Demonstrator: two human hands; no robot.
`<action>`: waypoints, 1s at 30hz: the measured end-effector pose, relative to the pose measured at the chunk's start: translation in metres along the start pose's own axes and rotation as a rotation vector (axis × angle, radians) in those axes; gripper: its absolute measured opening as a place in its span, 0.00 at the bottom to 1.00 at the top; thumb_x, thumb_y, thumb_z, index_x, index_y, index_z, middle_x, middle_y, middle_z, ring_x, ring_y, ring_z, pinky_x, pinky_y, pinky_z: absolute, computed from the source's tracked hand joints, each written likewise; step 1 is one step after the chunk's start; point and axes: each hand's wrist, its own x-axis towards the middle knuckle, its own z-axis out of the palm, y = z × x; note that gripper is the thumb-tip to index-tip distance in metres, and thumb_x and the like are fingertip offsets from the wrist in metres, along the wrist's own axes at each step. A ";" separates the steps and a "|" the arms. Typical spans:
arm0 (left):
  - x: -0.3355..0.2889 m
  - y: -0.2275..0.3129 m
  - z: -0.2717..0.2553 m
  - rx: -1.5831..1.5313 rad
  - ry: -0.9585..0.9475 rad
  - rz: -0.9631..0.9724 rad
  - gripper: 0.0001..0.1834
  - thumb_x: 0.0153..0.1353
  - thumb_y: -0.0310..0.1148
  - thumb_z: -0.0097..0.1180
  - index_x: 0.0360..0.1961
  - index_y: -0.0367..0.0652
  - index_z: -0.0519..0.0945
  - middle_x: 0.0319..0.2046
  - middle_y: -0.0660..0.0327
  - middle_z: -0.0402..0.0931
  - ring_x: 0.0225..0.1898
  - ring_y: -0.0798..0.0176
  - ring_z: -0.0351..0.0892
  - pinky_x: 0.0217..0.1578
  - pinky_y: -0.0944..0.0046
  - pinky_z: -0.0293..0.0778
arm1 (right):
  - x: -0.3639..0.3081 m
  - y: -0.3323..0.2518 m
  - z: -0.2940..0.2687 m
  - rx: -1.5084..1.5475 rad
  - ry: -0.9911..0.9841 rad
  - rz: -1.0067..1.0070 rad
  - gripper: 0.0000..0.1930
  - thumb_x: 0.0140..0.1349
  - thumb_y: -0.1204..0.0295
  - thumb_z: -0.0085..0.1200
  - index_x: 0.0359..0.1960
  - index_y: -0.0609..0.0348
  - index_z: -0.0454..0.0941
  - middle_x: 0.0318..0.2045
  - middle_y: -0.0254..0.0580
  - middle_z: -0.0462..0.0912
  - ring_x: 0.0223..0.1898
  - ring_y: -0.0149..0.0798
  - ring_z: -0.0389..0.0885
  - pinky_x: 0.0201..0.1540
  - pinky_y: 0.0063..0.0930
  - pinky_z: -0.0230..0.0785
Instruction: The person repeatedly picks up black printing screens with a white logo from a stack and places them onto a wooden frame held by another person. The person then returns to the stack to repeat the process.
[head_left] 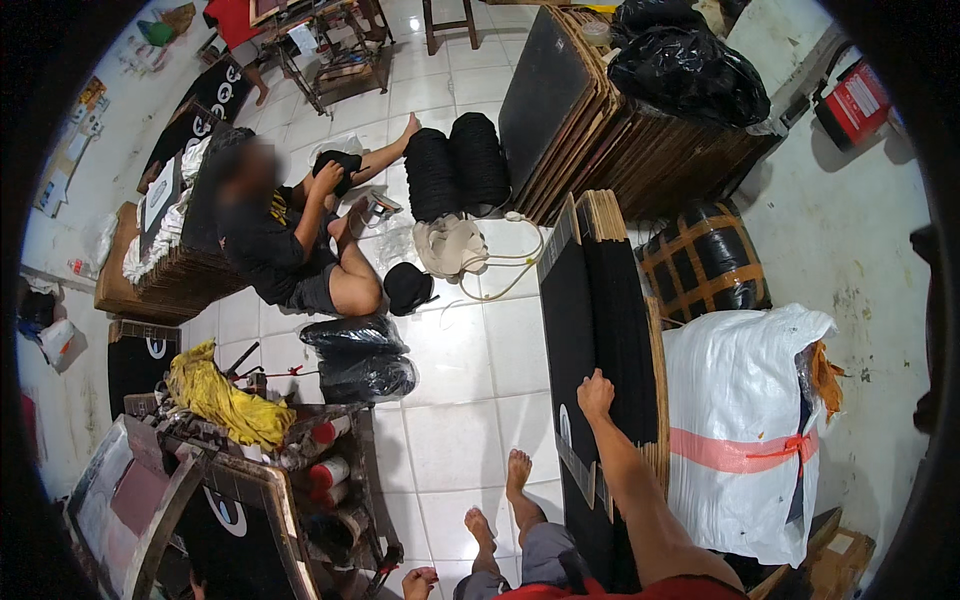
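My right hand is closed at the upper edge of a black cloth-covered board, the leftmost of a row standing on edge. A white print and a pale strip show on that board's face. Behind it, more black-covered boards are packed close together, with brown edges at their right side. Low at the picture's bottom edge, my left hand hangs over the floor, its fingers curled in and nothing visible in them. Part of that hand is cut off by the frame.
A wrapped white sack and a taped black bundle stand right of the boards. Left is a printing frame beside a cluttered rack with yellow cloth. A seated person handles a black item near black rolls.
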 end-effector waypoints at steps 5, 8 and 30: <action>0.009 0.006 -0.006 0.015 0.008 0.005 0.07 0.55 0.31 0.56 0.34 0.41 0.77 0.26 0.60 0.79 0.29 0.63 0.80 0.31 0.64 0.71 | 0.014 0.000 0.001 -0.016 0.003 -0.003 0.11 0.55 0.73 0.52 0.35 0.69 0.73 0.28 0.61 0.80 0.33 0.59 0.80 0.40 0.49 0.71; 0.012 0.006 -0.008 -0.011 0.015 0.000 0.08 0.54 0.33 0.58 0.33 0.42 0.77 0.26 0.61 0.79 0.29 0.63 0.80 0.30 0.64 0.71 | 0.014 0.003 0.001 -0.034 0.002 0.005 0.11 0.55 0.73 0.52 0.36 0.69 0.73 0.29 0.61 0.80 0.34 0.59 0.80 0.40 0.48 0.72; -0.006 0.012 0.001 0.018 -0.070 0.077 0.09 0.56 0.33 0.57 0.35 0.42 0.77 0.28 0.62 0.79 0.30 0.65 0.79 0.30 0.67 0.71 | -0.083 -0.011 -0.063 0.188 0.278 -0.219 0.22 0.58 0.67 0.53 0.51 0.64 0.65 0.43 0.59 0.74 0.45 0.58 0.73 0.47 0.44 0.67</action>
